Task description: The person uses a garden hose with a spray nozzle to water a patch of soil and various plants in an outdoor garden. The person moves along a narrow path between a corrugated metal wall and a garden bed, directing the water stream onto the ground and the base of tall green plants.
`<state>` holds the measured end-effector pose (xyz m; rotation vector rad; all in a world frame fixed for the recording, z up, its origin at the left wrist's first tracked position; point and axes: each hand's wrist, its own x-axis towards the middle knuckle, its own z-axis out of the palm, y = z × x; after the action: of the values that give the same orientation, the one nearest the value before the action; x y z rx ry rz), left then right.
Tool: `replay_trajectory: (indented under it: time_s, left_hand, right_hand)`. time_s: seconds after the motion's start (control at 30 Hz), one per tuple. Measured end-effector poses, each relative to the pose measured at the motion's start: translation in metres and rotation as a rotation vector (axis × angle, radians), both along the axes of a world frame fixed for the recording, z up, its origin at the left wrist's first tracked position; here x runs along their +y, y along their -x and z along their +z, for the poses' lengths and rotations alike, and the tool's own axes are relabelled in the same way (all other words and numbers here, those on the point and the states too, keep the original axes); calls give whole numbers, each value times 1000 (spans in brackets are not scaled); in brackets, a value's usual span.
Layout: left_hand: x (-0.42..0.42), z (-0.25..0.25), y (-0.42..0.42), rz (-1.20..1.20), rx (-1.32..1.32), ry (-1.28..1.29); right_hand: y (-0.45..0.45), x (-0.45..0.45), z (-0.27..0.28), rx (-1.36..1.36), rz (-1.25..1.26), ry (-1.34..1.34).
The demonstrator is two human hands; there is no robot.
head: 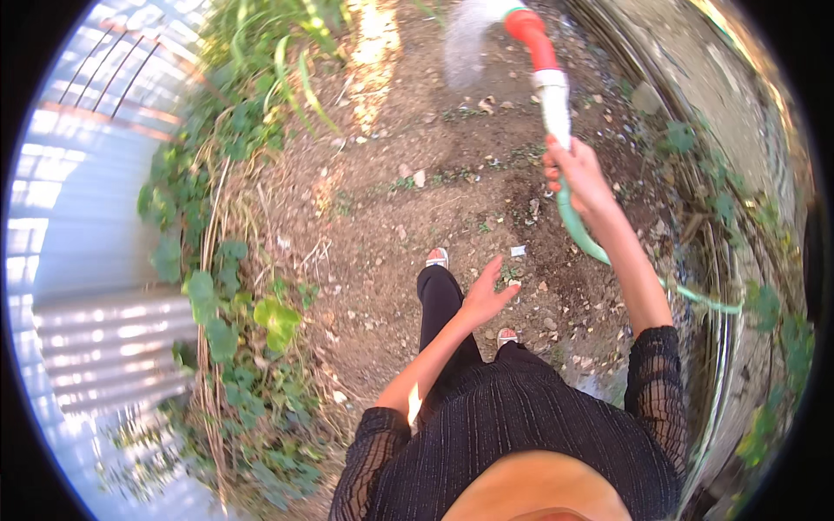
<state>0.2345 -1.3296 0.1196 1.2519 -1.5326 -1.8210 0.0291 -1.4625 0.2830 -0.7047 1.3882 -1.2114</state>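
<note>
My right hand (pixel 576 172) grips the lower end of a white pipe handle (pixel 554 107) that carries a red watering head (pixel 531 38). Water spray (pixel 470 45) leaves the head toward the left and falls on the soil. From below my fist a green garden hose (pixel 582 231) curves down, passes behind my right forearm and shows again at the right. Holding nothing, my left hand (pixel 485 296) hangs in front of my body with its fingers apart, above the dirt ground (pixel 391 215).
Leafy vines and dry stems (pixel 218 319) line the left side beside a corrugated metal fence (pixel 111 352). Long-leaved plants (pixel 287 52) grow at the upper left. A wall (pixel 730 84) with creepers runs along the right. My sandalled feet (pixel 437 258) stand on soil with stones and litter.
</note>
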Motion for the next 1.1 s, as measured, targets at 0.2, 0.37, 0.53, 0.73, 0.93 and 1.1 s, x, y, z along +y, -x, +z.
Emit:
replay_trajectory:
  time_s: [0.2,0.37,0.53,0.73,0.93,1.1]
  left_hand:
    - [-101,12,79,-286,192,181]
    - [-118,9,86,-330,649,-257]
    - [-141,7,49,-219,570,-568]
    - [-212,41,-20,-300,472,-339]
    - [-225,65,-36,-223,457,-257]
    - [-227,73,2,-161,387,-215]
  right_hand:
    - [-77,-44,-28,28,90,15]
    - [-109,-72,-13,36,84,-27]
    - [-125,-109,-35,-103,1,-3]
    - [-155,-186,-19,-477,38,-7]
    - [-166,-194,-2,-473,44,57]
    - [-129,-200,10,-317,39,5]
